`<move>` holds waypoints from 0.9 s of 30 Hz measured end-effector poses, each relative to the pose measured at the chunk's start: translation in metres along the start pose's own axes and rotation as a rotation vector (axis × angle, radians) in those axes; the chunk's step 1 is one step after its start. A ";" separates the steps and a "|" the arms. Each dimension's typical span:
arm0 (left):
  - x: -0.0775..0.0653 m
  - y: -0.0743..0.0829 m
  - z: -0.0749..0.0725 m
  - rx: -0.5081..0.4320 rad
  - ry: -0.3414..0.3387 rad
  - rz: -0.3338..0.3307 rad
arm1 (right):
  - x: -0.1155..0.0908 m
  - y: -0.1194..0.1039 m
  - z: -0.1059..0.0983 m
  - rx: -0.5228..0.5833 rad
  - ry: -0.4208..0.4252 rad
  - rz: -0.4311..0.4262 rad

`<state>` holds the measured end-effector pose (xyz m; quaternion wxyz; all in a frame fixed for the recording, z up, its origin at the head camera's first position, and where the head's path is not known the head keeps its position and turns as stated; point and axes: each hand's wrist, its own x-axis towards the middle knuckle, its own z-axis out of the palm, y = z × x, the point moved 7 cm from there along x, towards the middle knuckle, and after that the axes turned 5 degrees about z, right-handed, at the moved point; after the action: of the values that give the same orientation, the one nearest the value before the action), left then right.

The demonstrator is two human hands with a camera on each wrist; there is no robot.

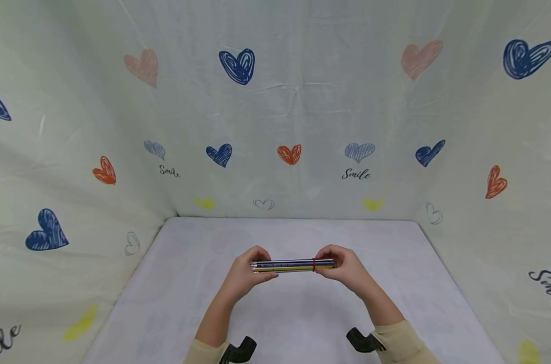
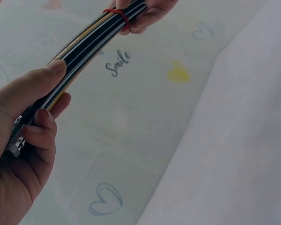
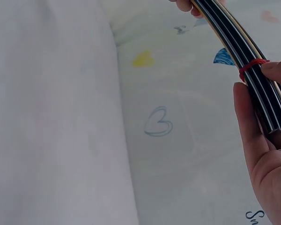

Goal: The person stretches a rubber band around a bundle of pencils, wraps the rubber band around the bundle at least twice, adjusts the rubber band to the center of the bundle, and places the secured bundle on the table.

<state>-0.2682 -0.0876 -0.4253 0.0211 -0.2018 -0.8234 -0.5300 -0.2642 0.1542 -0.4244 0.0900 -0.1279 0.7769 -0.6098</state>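
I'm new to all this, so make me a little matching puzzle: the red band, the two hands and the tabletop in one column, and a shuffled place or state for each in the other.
Column one
1. Red band
2. Left hand
3. Right hand
4. Tabletop

Column two
A. Holds the end of the bundle of slim sticks nearer the band
B. Pale and flat, in the lower part of the head view
C. Wrapped around the bundle
D. Holds the bundle's end farther from the band

Right pairs: 1-C, 2-D, 3-A, 4-B
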 end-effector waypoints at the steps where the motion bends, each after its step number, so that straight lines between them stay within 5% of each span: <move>1: 0.001 0.000 0.000 -0.004 0.001 -0.003 | 0.000 0.000 0.000 -0.001 0.006 0.005; 27: 0.001 0.006 0.004 -0.002 -0.023 -0.017 | -0.008 -0.001 0.000 0.018 0.034 0.053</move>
<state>-0.2660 -0.0814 -0.4219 0.0070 -0.2007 -0.8247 -0.5287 -0.2564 0.1563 -0.4236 0.0942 -0.0959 0.7759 -0.6164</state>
